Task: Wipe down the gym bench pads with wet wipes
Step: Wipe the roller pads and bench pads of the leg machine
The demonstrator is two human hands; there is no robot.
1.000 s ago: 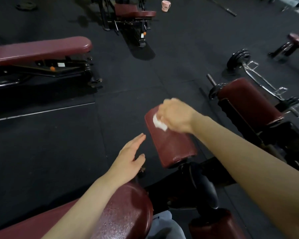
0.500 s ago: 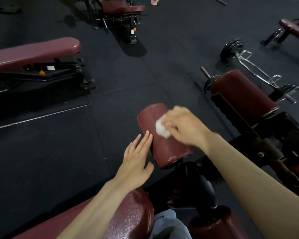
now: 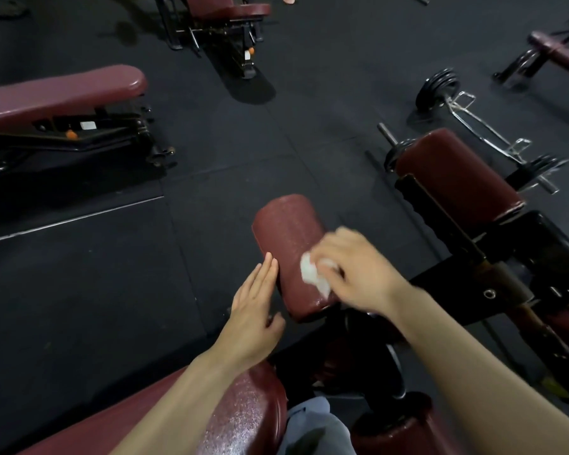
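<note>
On the near end of the roller pad (image 3: 289,244), the right hand (image 3: 358,270) presses a bunched wet wipe (image 3: 314,274), fingers curled over it. Left hand (image 3: 253,303) lies flat and straight-fingered against the pad's left side, bracing it. Wiping this pad looks underway; next, I judge, the wipe should sweep toward the far end. Seat pad (image 3: 243,415) sits below the forearms. Another bench (image 3: 60,93) stands well apart, a barbell (image 3: 486,126) beyond; nothing blocks the stroke.
</note>
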